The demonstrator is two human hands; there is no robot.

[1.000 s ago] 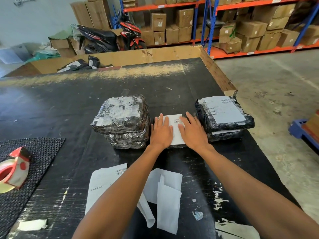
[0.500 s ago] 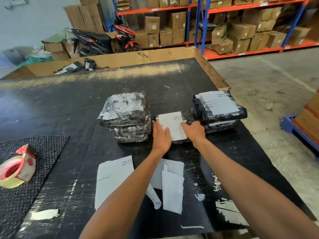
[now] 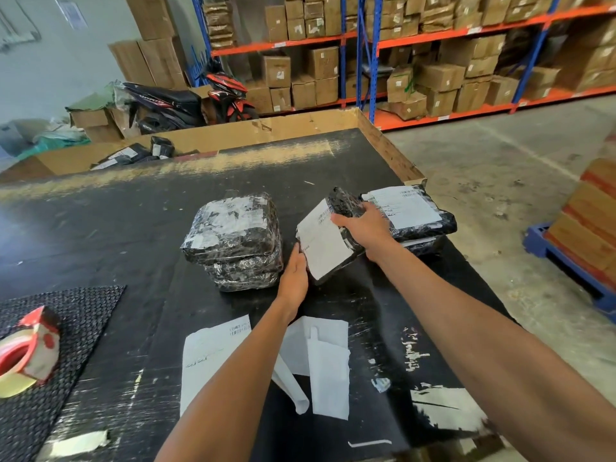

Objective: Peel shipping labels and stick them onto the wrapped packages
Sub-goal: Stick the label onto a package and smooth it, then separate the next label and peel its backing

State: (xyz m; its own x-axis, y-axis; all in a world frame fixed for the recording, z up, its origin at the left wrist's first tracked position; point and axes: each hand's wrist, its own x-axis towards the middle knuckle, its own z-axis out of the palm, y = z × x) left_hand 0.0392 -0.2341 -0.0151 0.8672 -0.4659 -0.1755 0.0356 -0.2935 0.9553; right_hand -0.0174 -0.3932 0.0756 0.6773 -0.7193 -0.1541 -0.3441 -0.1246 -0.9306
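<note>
From the head view, the labelled package [image 3: 328,243], pressed flat on the tabletop [image 3: 100,221] a second earlier, was now tilted up. The right hand [image 3: 365,225] gripped its far end; the left hand [image 3: 295,273] steadied its near edge. Labelling looked done, and it seemed bound for the finished stack [image 3: 410,211].
</note>
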